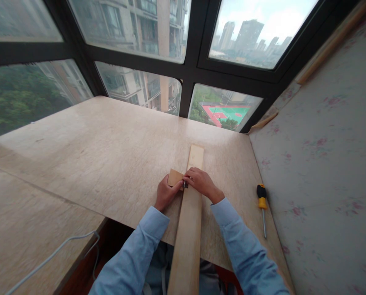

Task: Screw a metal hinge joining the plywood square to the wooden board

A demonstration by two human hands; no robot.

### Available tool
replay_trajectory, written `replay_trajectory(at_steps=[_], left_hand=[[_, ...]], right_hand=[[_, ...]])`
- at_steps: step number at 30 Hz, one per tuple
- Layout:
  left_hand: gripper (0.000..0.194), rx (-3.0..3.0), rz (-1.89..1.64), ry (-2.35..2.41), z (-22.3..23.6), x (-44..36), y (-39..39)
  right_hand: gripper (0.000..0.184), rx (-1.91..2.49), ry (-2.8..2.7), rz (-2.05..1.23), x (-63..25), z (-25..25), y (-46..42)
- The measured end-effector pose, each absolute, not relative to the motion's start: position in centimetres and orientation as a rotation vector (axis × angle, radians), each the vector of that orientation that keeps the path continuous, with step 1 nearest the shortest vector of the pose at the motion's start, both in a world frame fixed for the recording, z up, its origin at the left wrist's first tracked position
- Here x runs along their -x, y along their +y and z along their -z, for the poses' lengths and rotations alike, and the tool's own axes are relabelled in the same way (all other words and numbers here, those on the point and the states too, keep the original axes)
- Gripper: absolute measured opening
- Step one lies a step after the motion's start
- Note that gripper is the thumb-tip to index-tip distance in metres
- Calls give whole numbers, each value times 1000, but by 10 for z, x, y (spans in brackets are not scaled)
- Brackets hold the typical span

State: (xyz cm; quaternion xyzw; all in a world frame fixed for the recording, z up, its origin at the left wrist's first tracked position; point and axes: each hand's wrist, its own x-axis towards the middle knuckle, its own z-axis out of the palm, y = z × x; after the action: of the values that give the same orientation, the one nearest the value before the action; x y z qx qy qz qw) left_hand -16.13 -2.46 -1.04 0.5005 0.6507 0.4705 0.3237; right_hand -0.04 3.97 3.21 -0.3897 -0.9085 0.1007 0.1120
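Note:
A long pale wooden board [189, 221] runs away from me across the stone-like surface, its near end reaching over the edge toward my lap. My left hand [167, 192] is closed on a small flat tan wooden piece [174, 177] beside the board's left edge. Between the two hands sits a small shiny metal piece [185, 184], perhaps a hinge, too small to make out fully. My right hand [200, 180] rests over the board with its fingertips pinched at that metal piece. The fingers partly hide where the wood and metal meet.
A yellow and black screwdriver [262, 198] lies on the right, near the papered wall [321, 184]. On the left, a white cable [62, 243] crosses the surface beside a dark gap [113, 233]. Dark-framed windows [192, 73] stand along the far edge.

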Motion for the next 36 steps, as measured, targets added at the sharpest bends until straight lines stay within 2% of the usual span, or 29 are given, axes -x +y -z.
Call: replay_trajectory(at_steps=[7, 13, 19, 27, 36], left_hand=[[37, -1319, -1245, 1700, 13, 162, -23], [37, -1331, -1234, 1721, 13, 162, -24], [37, -1338, -1244, 1730, 12, 162, -24], [37, -1365, -1254, 1725, 14, 162, -24], [37, -1366, -1216, 1733, 14, 162, -23]], right_hand=[[7, 1055, -2664, -337, -1, -29, 42], [7, 1106, -2595, -364, 0, -29, 39], [21, 1189, -2644, -298, 1, -31, 39], [7, 1072, -2678, -315, 0, -29, 41], [7, 1002, -2627, -381, -1, -29, 41]])
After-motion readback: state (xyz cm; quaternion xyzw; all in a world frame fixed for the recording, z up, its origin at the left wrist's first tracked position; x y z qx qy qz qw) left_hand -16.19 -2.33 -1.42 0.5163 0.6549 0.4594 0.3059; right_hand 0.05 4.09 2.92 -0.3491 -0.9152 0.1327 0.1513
